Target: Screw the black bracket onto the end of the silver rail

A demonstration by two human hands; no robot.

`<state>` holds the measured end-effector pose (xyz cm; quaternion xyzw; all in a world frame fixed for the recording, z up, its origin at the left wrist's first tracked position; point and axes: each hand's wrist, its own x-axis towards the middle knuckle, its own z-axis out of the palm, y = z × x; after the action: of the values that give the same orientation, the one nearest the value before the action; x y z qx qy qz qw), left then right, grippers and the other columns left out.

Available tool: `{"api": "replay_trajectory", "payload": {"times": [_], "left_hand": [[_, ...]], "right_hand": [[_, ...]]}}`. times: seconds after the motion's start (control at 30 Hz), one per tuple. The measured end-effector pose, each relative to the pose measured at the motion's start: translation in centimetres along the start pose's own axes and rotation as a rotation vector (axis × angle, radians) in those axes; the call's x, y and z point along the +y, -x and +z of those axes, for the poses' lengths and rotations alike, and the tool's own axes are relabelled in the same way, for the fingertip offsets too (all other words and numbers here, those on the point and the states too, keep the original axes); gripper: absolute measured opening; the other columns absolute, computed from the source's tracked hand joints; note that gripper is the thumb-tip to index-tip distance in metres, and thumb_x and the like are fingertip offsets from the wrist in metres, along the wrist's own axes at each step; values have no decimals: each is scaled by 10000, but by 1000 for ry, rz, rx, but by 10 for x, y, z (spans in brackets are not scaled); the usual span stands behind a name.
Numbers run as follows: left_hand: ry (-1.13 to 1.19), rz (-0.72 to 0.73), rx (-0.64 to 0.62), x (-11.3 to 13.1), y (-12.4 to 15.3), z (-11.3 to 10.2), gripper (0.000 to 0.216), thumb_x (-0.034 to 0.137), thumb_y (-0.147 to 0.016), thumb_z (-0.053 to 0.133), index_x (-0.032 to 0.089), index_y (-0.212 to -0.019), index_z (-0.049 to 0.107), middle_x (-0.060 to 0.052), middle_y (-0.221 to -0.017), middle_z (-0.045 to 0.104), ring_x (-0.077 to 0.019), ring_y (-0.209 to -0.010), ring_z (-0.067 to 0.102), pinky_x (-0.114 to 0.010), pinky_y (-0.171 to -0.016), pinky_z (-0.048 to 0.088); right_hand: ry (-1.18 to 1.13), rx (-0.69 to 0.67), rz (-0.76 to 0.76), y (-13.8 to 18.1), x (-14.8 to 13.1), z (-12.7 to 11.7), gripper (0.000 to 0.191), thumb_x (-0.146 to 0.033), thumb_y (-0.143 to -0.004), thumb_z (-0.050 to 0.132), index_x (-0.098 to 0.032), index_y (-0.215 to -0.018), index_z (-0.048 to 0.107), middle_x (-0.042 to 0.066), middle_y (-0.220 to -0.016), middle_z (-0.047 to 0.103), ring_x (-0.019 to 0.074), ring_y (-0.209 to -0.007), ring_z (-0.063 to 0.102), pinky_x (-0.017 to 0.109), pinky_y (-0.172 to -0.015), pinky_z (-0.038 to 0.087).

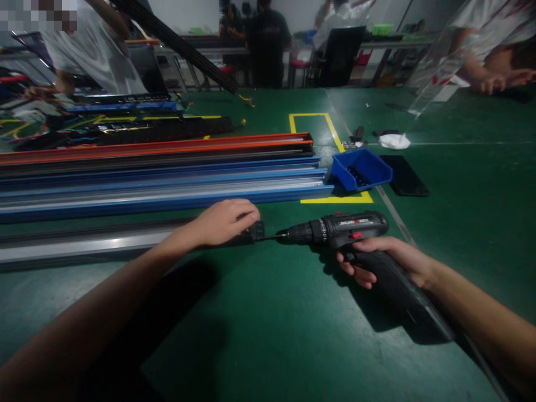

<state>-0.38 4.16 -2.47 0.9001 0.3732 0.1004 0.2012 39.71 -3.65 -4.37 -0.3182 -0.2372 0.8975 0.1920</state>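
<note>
My right hand [387, 261] is wrapped round the grip of a black cordless drill [349, 228] lying sideways over the green table. The drill's bit points left into the end cap of a long grey metal rail [96, 244]. My left hand [226, 220] is closed over that end of the rail, pressing it down where the bit meets it. The rail runs off to the left edge of the view.
Behind the rail lie several long blue, grey and orange rails [167, 173]. A blue parts bin [360, 168] sits at their right end inside a yellow tape outline, beside a black pad [404, 175] and a white rag [394, 140]. Other people stand around the far tables.
</note>
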Motion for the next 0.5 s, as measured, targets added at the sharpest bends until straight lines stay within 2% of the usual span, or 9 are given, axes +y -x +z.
{"api": "replay_trajectory", "payload": {"times": [0.5], "left_hand": [[-19,-3,1,2,0,-1,451,465,-1116,377,205,-1075,744,-69,-1118,764,-233,-1008,693,-364,-896,507]], "right_hand": [[15,24,17,0,0,1,330,-335,-935,779,-54,-1107,767,109,-926,765,110,-621,668,243,-648,617]]}}
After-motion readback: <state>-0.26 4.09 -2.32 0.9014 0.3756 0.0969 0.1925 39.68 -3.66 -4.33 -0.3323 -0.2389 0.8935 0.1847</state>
